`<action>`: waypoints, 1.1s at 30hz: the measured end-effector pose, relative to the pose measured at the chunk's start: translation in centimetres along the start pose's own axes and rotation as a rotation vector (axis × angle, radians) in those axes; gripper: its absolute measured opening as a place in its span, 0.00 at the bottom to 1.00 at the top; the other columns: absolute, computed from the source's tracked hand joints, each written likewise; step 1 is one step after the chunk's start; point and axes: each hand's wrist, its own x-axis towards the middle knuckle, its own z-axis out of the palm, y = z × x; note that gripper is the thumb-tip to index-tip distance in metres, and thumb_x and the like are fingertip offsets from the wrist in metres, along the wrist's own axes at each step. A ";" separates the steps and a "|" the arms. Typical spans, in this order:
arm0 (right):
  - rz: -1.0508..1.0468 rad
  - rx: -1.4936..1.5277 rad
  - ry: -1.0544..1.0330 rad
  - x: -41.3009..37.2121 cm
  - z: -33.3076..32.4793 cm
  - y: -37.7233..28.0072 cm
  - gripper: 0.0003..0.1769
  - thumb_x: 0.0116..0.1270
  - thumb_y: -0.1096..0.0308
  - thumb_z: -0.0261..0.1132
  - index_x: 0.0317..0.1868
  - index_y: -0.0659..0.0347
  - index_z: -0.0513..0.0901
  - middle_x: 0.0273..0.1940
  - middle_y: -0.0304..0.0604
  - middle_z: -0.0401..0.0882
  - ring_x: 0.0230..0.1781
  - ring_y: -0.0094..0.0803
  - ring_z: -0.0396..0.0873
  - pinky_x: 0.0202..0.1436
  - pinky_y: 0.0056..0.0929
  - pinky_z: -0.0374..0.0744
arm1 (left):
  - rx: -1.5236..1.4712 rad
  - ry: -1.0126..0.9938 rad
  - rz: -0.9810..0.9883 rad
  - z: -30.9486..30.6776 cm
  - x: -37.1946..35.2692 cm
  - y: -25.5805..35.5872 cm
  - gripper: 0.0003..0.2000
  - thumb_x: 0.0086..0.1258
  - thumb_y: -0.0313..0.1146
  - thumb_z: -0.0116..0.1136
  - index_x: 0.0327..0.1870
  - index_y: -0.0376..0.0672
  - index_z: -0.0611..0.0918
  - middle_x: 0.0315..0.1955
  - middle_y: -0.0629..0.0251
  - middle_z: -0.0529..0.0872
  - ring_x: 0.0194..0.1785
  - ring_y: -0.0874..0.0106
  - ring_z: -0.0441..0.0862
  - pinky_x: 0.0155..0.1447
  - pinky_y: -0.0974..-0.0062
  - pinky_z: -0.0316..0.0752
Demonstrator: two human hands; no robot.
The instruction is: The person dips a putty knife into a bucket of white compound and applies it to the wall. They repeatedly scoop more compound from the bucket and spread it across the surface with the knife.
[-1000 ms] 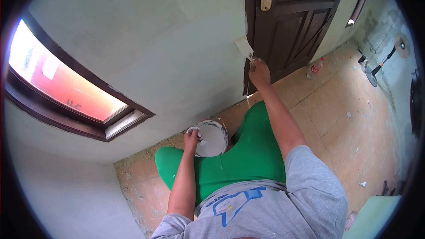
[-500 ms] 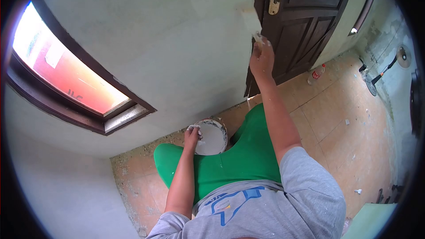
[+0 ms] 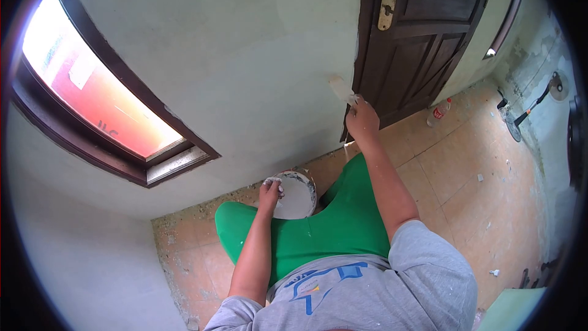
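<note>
My right hand grips a putty knife, a pale, flat blade lying close against the wall beside the door frame. Fingers smeared with white, my left hand is closed at the near-left rim of the bucket; what it holds, if anything, I cannot tell. White paste fills the bucket, and dark and white smears coat its inner wall. The bucket stands on the floor between my knees.
The pale wall runs from a dark-framed window to a brown door with a metal handle. A plastic bottle stands by the door. Small white scraps dot the tiled floor. A long-handled tool leans at the right wall.
My right hand has moved down along the door frame, and the blade now lies over the wall to its left. My left hand stays at the bucket. The view has shifted slightly.
</note>
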 end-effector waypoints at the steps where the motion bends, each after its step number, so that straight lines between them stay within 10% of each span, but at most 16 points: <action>1: -0.059 0.061 0.052 -0.1 -0.6 -1.3 0.22 0.66 0.72 0.58 0.62 0.57 0.77 0.47 0.58 0.81 0.47 0.56 0.82 0.48 0.50 0.81 | 0.009 -0.002 -0.011 0.0 0.0 -0.1 0.08 0.74 0.37 0.57 0.40 0.42 0.82 0.23 0.66 0.82 0.23 0.75 0.81 0.28 0.77 0.76; 8: -0.406 0.508 0.307 1.4 -2.9 -9.2 0.19 0.69 0.76 0.59 0.60 0.61 0.77 0.46 0.59 0.80 0.45 0.56 0.82 0.46 0.49 0.80 | -0.011 -0.015 0.003 -0.3 0.3 -0.3 0.08 0.75 0.37 0.57 0.41 0.43 0.82 0.23 0.69 0.82 0.23 0.77 0.79 0.27 0.79 0.72; 27: -0.120 0.033 -0.121 -4.7 2.0 -7.6 0.24 0.64 0.71 0.61 0.62 0.61 0.75 0.44 0.63 0.79 0.38 0.58 0.84 0.42 0.52 0.83 | -0.039 -0.007 0.003 -0.3 -0.4 0.9 0.07 0.75 0.36 0.56 0.40 0.42 0.80 0.23 0.69 0.81 0.23 0.77 0.78 0.29 0.79 0.72; 33: -0.411 0.313 0.221 -2.4 -0.2 -12.9 0.23 0.67 0.73 0.60 0.62 0.63 0.74 0.42 0.64 0.78 0.37 0.59 0.83 0.39 0.51 0.82 | -0.095 -0.012 0.014 -0.6 -0.3 0.3 0.08 0.75 0.36 0.58 0.41 0.41 0.80 0.23 0.67 0.80 0.23 0.76 0.78 0.28 0.78 0.73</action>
